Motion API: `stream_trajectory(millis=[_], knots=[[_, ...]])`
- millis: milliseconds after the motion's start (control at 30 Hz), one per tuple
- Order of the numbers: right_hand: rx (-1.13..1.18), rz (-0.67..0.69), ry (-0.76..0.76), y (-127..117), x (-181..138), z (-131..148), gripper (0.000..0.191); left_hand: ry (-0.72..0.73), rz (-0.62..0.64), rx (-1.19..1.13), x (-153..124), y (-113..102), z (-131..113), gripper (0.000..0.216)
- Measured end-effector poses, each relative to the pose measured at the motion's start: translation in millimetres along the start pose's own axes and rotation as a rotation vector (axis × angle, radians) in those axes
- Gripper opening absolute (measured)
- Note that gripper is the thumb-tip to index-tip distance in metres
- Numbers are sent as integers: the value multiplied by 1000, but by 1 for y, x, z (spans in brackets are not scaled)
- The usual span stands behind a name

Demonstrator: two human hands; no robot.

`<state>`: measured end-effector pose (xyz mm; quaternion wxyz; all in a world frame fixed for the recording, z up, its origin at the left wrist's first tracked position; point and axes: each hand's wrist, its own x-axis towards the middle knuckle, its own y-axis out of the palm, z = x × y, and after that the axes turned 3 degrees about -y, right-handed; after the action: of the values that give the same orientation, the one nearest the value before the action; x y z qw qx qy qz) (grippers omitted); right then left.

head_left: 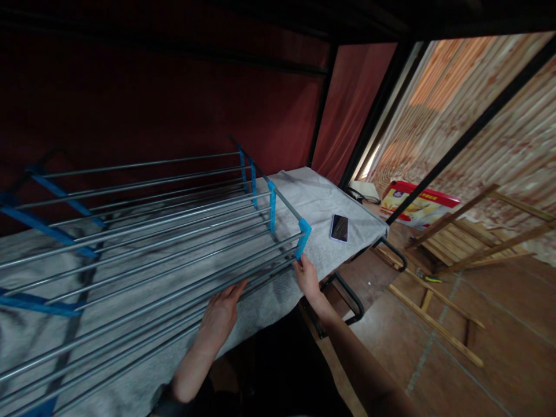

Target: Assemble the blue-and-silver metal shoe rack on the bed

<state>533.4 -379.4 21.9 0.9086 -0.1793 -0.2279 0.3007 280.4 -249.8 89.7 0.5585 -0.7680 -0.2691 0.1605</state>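
Note:
A folding drying rack [186,243] with grey metal rods and blue plastic joints stands on a bed with a grey cover [286,295]. My left hand [220,310] is at the front rods, back of the hand upward, with its fingers closed at a rod and partly hidden. At the near right corner, just below a blue joint [303,236], my right hand [306,275] grips the end of the lower rods between thumb and fingers. To the right of the rack, a phone [339,228] lies face up on the cover.
Black metal bed posts [371,116] and a bar rise around the bed, with a reddish wall [174,110] behind. On the floor at right are a red and yellow box [417,202], wooden frames [436,318] and a yellow-green tool [430,278]. Black handle-like tubes [351,298] stick out from the bed's side.

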Motion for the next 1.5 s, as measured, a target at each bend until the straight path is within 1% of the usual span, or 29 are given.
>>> stream_trajectory(millis=[133, 300, 533, 700, 900, 1133, 1233, 1333, 1367, 1433, 1467, 1500], knots=[[-13, -5, 7, -1, 0, -1, 17, 12, 29, -14, 1, 1, 3, 66], [-24, 6, -3, -2, 0, -2, 18, 2, 95, -9, 3, -2, 4, 70], [-33, 10, 5, -3, -1, 0, 23, 25, 76, -27, 2, -5, 3, 69], [-57, -8, 20, -3, -2, 5, 25, 15, 68, -25, 2, -5, 2, 68], [-99, -50, -10, -3, -3, 11, 30, -4, 112, -23, 1, -7, -6, 73], [-112, -66, 5, 0, -4, 11, 35, -14, 117, -9, 0, -10, -10, 71], [-82, -40, 4, -4, -4, 11, 38, -9, 62, -20, -5, -9, -15, 66], [-59, 22, 8, -8, -12, 6, 43, -13, -57, -15, -22, -8, -18, 56], [-49, 28, 2, -7, -17, 3, 45, -3, -107, -17, -31, -7, -16, 55], [-50, -46, -19, -3, -35, -2, 50, 15, -204, -36, -57, -3, -7, 53], [-70, -96, -31, 0, -47, -4, 51, 4, -252, -53, -73, 1, 1, 50], [-88, -105, -58, 5, -59, -4, 50, -30, -297, -80, -91, 5, 10, 46]])
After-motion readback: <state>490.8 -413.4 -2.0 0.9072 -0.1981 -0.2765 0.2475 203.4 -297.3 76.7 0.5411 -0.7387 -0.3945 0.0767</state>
